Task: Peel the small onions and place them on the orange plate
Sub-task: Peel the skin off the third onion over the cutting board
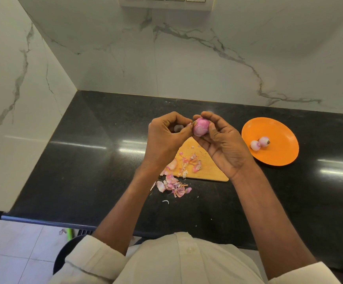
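Observation:
My right hand (221,144) holds a small pink onion (200,126) between thumb and fingers, above the wooden cutting board (209,171). My left hand (166,138) pinches at the onion's root end with thumb and fingertips. Behind my left hand, a dark purplish onion (178,128) lies partly hidden on the counter. The orange plate (277,152) sits to the right and carries two peeled small onions (260,143), touching each other.
Pink onion skins (173,184) lie scattered over the board's near corner and on the black counter (84,160) in front of it. White marble walls stand behind and to the left. The counter's front edge is close to my body.

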`<state>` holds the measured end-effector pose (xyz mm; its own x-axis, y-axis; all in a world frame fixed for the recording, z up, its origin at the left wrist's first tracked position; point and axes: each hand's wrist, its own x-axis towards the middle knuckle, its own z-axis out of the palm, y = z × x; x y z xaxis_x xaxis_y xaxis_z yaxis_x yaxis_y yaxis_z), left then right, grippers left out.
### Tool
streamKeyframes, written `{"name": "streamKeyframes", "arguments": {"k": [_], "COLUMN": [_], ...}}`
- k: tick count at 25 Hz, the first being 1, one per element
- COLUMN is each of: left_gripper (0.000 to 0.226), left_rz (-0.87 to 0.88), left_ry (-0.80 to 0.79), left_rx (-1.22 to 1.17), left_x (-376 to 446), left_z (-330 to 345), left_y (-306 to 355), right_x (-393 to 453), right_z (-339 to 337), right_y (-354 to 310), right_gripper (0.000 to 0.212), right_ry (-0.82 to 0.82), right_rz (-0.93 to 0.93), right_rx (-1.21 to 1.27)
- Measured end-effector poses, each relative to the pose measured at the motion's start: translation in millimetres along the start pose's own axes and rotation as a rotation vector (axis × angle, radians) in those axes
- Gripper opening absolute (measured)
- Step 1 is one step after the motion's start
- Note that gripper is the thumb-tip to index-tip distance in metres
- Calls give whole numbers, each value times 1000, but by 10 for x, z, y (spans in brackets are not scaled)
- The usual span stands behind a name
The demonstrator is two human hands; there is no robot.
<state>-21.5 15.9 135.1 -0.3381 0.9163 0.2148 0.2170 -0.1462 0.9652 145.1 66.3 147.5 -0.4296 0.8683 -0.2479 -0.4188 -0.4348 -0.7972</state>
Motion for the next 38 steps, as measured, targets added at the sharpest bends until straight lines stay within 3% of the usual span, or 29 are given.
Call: {"name": "streamKeyframes", "arguments": {"k": [3,6,10,15,19,27,33,38], "left_gripper": [18,32,39,29,19,9,31,21], "left_rz": [-18,11,-22,-48,-62,-51,9,117], "left_ry": [-59,-115,-132,-80,36,169,-93,-165], "left_rx": [-31,82,99,125,152,110,-22,67], "left_x": [16,21,25,38,5,-18,22,131], "left_z": [-17,24,39,75,170,209,9,-131], "left_y": [19,-13,19,49,79,87,44,13], "right_x": [6,-1,-8,9,2,-36,-14,0], "right_z": [7,30,74,125,179,216,148,137], "right_y": [-2,7,4,2,15,18,-54,-47], "right_gripper": [33,33,50,29,27,27,27,25], "right_ry": [1,25,60,102,101,79,76,83], "right_rz": [10,15,-13,-66,-105,-90,-93,-72], "right_rx": [44,19,-24,-227,-357,-254,-173,-305]}}
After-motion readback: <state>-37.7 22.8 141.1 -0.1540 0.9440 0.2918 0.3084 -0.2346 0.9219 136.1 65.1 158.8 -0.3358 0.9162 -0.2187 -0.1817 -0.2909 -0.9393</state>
